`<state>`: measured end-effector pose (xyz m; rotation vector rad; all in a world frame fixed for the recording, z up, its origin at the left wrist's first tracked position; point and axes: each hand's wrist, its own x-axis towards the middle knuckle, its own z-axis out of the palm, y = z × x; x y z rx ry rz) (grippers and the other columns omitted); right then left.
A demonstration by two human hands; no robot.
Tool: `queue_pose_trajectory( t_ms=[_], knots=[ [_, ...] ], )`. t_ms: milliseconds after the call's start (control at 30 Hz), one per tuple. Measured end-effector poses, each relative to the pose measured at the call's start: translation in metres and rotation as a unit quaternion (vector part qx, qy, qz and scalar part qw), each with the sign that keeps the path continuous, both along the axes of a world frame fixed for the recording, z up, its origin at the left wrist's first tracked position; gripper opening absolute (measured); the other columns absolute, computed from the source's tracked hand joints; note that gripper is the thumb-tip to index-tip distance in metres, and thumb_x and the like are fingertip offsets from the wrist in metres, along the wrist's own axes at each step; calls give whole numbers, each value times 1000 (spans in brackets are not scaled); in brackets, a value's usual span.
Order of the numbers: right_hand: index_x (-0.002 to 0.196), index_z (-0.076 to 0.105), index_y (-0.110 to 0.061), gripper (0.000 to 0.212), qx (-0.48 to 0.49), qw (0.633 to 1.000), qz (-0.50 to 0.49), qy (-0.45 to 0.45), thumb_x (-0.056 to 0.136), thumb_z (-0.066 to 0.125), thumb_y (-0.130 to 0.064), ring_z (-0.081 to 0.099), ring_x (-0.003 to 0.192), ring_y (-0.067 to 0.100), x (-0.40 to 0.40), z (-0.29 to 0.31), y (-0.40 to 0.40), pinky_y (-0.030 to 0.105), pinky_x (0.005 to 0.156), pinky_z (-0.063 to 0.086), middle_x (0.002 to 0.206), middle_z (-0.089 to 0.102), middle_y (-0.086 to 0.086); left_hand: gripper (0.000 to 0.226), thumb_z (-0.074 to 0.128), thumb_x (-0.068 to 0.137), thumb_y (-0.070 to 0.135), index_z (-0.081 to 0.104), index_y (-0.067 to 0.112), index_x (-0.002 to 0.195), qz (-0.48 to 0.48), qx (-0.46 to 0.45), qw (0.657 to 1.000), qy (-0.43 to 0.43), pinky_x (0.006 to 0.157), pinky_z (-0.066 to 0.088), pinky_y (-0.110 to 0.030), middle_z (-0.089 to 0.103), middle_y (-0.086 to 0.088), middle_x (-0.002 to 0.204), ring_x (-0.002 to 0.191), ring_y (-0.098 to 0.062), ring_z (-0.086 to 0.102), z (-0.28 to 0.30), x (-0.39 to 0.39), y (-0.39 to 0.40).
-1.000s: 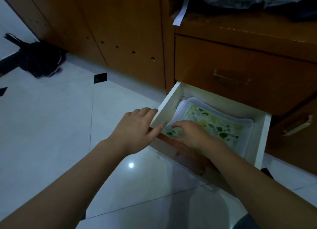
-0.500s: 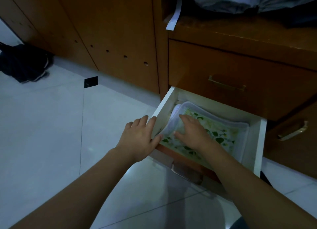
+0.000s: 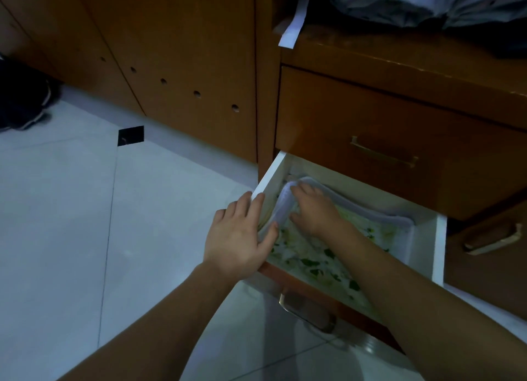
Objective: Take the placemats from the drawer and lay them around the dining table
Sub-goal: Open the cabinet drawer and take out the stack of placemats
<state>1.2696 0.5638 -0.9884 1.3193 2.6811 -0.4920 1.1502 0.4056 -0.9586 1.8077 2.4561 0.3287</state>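
The bottom drawer (image 3: pixel 437 246) stands pulled out, white inside. A stack of placemats (image 3: pixel 310 259), white-edged with a green leaf print, lies in it. The stack's left edge is curled upward. My left hand (image 3: pixel 239 238) reaches over the drawer's left wall; its thumb lies on top of that raised edge, with the edge between thumb and forefinger. My right hand (image 3: pixel 316 209) is inside the drawer, with its fingers hooked over the top of the same raised edge and its thumb on the printed face.
A shut drawer (image 3: pixel 385 152) with a brass handle sits above the open one, and another handle (image 3: pixel 490 239) shows at the right. Clothes (image 3: pixel 427 1) lie on the cabinet top. A wooden perforated panel (image 3: pixel 171 67) is on the left, and a dark shoe (image 3: pixel 22 101) lies on the tiled floor.
My right hand slid from the front of the mats toward their back left edge, and that edge lifted and curled up. My left thumb moved onto it. The view came closer.
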Motion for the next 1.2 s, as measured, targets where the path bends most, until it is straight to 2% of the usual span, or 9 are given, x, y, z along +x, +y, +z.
queue_pose_trajectory(
  t_ms=[133,300,500,600,700,833,1067,1133,1200],
  knots=[
    [152,19,-16,79,0,997,39,-69,88,66,-22,21,144,28,-25,-8,23,44,116,28,158,21,6,63,25,93,55,37,22,145,0,12,1000,-4,93,41,-37,49,-2,141,116,-22,52,0,0,0],
    [150,16,-14,95,7,982,79,-170,78,75,-35,19,143,32,-37,-25,36,48,117,24,154,24,11,60,31,92,53,40,22,143,3,15,1000,-6,91,42,-36,50,-3,140,112,-22,55,-2,1,0],
    [148,21,-19,104,67,972,90,-206,68,77,-54,23,138,32,-41,-21,44,46,114,26,149,26,12,60,31,91,53,42,23,141,3,16,1000,-4,90,42,-35,49,-2,138,109,-21,54,-3,1,2],
    [148,22,-17,104,97,973,83,-193,68,77,-54,24,138,33,-40,-20,42,46,113,29,149,26,14,59,32,91,52,42,22,140,2,18,1000,0,90,43,-36,49,-2,138,109,-21,55,-3,0,2],
    [146,24,-13,102,102,983,53,-142,69,75,-58,31,136,30,-27,-20,35,43,110,33,147,34,13,57,35,90,50,47,20,138,3,25,1000,1,87,44,-36,53,-4,135,106,-23,57,-4,1,2],
    [135,37,-16,84,133,988,13,-73,72,66,-65,38,129,28,-7,-29,19,44,103,35,139,45,9,58,34,90,51,46,20,138,7,24,1000,-2,89,43,-35,51,-3,137,108,-22,57,-4,1,2],
    [137,43,-13,88,84,986,14,-140,72,68,-67,38,131,31,-21,-20,25,46,107,33,140,47,11,55,37,90,49,48,20,136,9,27,1000,3,85,44,-35,53,-2,133,103,-21,57,-6,0,2],
    [137,43,-12,82,83,986,9,-147,76,69,-59,38,131,30,-20,-18,19,45,106,34,139,48,10,54,39,90,48,48,20,135,8,29,1000,1,83,44,-35,54,-3,131,101,-21,58,-7,0,1],
    [137,43,-13,65,111,979,18,-168,83,68,-40,38,130,30,-18,-13,11,45,105,34,137,50,9,52,42,90,46,48,19,134,5,34,999,0,82,46,-36,55,-3,129,99,-22,58,-7,0,1]
  ],
)
